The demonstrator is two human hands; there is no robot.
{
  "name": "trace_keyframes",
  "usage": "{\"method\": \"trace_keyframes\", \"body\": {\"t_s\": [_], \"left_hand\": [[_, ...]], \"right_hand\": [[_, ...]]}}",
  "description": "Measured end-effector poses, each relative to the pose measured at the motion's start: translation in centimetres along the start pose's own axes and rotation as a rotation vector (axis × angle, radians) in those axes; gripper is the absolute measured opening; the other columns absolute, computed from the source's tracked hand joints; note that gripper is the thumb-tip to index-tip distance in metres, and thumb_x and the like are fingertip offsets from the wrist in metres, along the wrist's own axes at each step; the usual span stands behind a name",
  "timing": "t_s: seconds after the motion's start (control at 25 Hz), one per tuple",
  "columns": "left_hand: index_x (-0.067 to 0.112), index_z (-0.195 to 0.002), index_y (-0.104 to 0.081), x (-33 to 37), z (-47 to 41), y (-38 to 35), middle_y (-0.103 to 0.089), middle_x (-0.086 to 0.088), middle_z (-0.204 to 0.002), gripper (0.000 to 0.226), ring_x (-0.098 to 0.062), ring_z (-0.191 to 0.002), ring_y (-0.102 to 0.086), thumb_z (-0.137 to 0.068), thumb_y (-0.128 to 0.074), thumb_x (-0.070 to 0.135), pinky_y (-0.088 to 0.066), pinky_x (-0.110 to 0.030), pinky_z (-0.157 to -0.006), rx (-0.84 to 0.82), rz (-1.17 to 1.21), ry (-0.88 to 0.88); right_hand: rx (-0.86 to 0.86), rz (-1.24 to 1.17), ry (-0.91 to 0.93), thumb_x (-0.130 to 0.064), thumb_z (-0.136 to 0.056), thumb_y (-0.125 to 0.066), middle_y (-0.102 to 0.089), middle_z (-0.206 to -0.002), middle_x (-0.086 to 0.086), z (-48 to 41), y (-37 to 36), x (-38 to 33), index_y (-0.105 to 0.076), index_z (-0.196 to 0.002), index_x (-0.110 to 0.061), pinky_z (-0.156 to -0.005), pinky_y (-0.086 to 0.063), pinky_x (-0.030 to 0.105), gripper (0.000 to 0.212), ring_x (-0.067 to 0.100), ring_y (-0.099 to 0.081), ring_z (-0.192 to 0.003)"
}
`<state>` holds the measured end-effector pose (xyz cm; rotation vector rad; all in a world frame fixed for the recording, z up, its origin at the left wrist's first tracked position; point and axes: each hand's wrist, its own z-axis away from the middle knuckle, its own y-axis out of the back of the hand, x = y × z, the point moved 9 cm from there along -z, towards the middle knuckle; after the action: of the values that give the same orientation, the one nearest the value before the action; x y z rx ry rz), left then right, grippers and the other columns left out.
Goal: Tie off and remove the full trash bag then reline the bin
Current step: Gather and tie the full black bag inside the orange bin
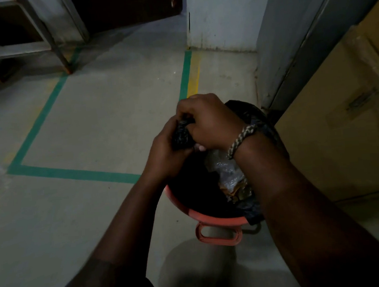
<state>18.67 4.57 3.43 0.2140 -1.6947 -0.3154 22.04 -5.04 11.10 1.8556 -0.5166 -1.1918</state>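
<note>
Far-left corner of the floor [94, 208]: a metal rack [20, 48], with green tape [47, 108] marking out a box beside it. Now the action: the left hand [168, 155] is clenched round a bunched twist of the black trash bag [181, 132], gripping it from below. The right hand [207, 122], a braided bracelet [242, 139] on its wrist, pinches the same twist from above, so both hands are on the plastic. Below them the red bin [211, 219] stands near the floor's right edge, beside a yellow cabinet [340, 132]. The bag sits inside it, still draped over the rim at the right. Clear wrappers [229, 174] show through the open mouth. By my read it's early: gathering is under way, with no knot yet. Lifting out and relining are still to come.
</note>
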Motion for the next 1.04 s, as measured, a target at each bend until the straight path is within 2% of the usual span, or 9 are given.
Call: {"method": "trace_keyframes", "body": {"t_s": [0.16,0.24,0.32,0.48,0.64,0.76,0.84,0.92,1.04], "left_hand": [[0.028,-0.102,-0.067,0.0,0.2,1.7,-0.072,0.006,-0.095,0.028,-0.009,-0.088,-0.069,-0.076,-0.073,0.036,-0.056,-0.033,-0.078,0.148,-0.084,-0.011],[0.025,-0.1,-0.064,0.2,0.1,2.3,-0.068,0.005,-0.096,0.02,-0.014,-0.09,-0.067,-0.082,-0.071,0.033,-0.055,-0.04,-0.08,0.194,-0.118,-0.035],[0.023,-0.107,-0.062,-0.1,0.2,2.4,-0.069,0.009,-0.101,0.023,-0.006,-0.093,-0.067,-0.086,-0.068,0.029,-0.054,-0.032,-0.08,0.202,-0.084,-0.008],[0.025,-0.112,-0.054,-0.5,0.4,2.0,-0.066,0.03,-0.096,0.031,0.011,-0.085,-0.061,-0.089,-0.068,0.01,-0.046,-0.018,-0.07,0.183,-0.098,0.025],[0.024,-0.139,-0.052,1.3,0.1,-1.0,-0.062,0.015,-0.13,0.068,-0.005,-0.122,-0.058,-0.079,-0.083,0.034,-0.045,-0.021,-0.1,-0.045,-0.076,-0.14],[0.02,-0.119,-0.068,2.1,0.5,-1.4,-0.062,0.018,-0.098,0.045,0.001,-0.096,-0.056,-0.077,-0.069,0.037,-0.039,-0.007,-0.081,0.028,-0.177,-0.184],[0.031,-0.099,-0.066,2.0,0.5,-0.2,-0.053,0.013,-0.082,0.025,-0.004,-0.082,-0.054,-0.075,-0.06,0.035,-0.036,-0.011,-0.068,0.123,-0.21,-0.159],[0.03,-0.092,-0.061,1.6,0.3,0.5,-0.055,0.006,-0.087,0.019,-0.011,-0.084,-0.056,-0.075,-0.065,0.023,-0.038,-0.014,-0.07,0.158,-0.223,-0.145],[0.019,-0.098,-0.066,1.5,0.1,0.5,-0.065,0.005,-0.097,0.027,-0.012,-0.093,-0.063,-0.074,-0.071,0.007,-0.047,-0.022,-0.08,0.154,-0.207,-0.137]], "right_hand": [[-0.034,-0.387,-0.124,0.004,-0.074,-0.071,-0.071,-0.098,-0.003,1.0,0.1,2.1,-0.067,-0.107,-0.023,-0.072,-0.059,0.025,0.043,0.011,-0.07,-0.078],[-0.127,-0.215,-0.115,0.0,-0.07,-0.076,-0.067,-0.122,-0.01,1.2,-0.2,3.8,-0.067,-0.122,-0.03,-0.09,-0.049,0.016,0.061,0.005,-0.064,-0.103],[-0.247,0.061,-0.1,-0.009,-0.067,-0.08,-0.067,-0.126,-0.01,1.7,-1.2,5.6,-0.07,-0.121,-0.032,-0.098,-0.045,0.02,0.06,0.007,-0.06,-0.114],[-0.054,0.095,-0.272,-0.015,-0.076,-0.077,-0.075,-0.094,0.0,3.2,0.7,8.0,-0.075,-0.091,-0.027,-0.084,-0.055,0.03,0.02,0.021,-0.07,-0.092],[0.121,-0.007,-0.128,-0.003,-0.071,-0.064,-0.071,-0.083,-0.001,3.1,2.4,3.8,-0.073,-0.085,-0.024,-0.075,-0.057,0.031,0.026,0.019,-0.067,-0.08],[0.038,-0.059,-0.002,0.002,-0.066,-0.067,-0.066,-0.082,-0.002,2.9,1.1,1.1,-0.07,-0.085,-0.02,-0.073,-0.055,0.031,0.029,0.016,-0.062,-0.077],[0.006,-0.145,-0.061,-0.001,-0.067,-0.072,-0.063,-0.081,-0.009,3.2,1.0,2.2,-0.07,-0.094,-0.023,-0.07,-0.051,0.027,0.035,0.013,-0.059,-0.076],[-0.089,-0.003,-0.114,-0.014,-0.07,-0.078,-0.057,-0.085,-0.015,3.7,0.7,4.3,-0.07,-0.106,-0.027,-0.076,-0.044,0.027,0.039,0.016,-0.057,-0.088],[-0.219,0.261,-0.199,-0.033,-0.075,-0.08,-0.056,-0.109,-0.003,4.9,0.8,7.2,-0.067,-0.104,-0.029,-0.089,-0.042,0.032,0.032,0.025,-0.05,-0.111]]}}
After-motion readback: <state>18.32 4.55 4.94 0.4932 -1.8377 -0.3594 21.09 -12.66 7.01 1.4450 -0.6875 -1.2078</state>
